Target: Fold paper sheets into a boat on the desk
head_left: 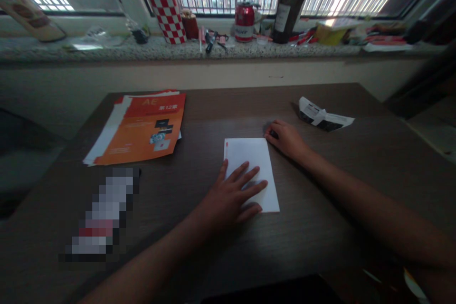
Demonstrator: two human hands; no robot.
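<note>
A white sheet of paper (pixel 248 152), taller than wide, lies on the dark wooden table, with a small red mark near its far left corner. My left hand (pixel 235 194) rests flat on the sheet's near part, fingers spread. At the far right corner of the paper is my right hand (pixel 283 135), its fingers curled together and low against the tabletop. A dark spot shows between those fingers; whether it is an object or shadow I cannot make out. Beyond my right hand a folded piece of printed paper (pixel 322 116) stands partly raised on the table.
An orange booklet (pixel 138 128) tops a stack of papers at the far left. Nearer lies a pixelated oblong object (pixel 103 213). On the stone windowsill (pixel 124 53) stand a checkered red-and-white container (pixel 168 16), a red can (pixel 244 21), a dark cup (pixel 289 12) and small clutter.
</note>
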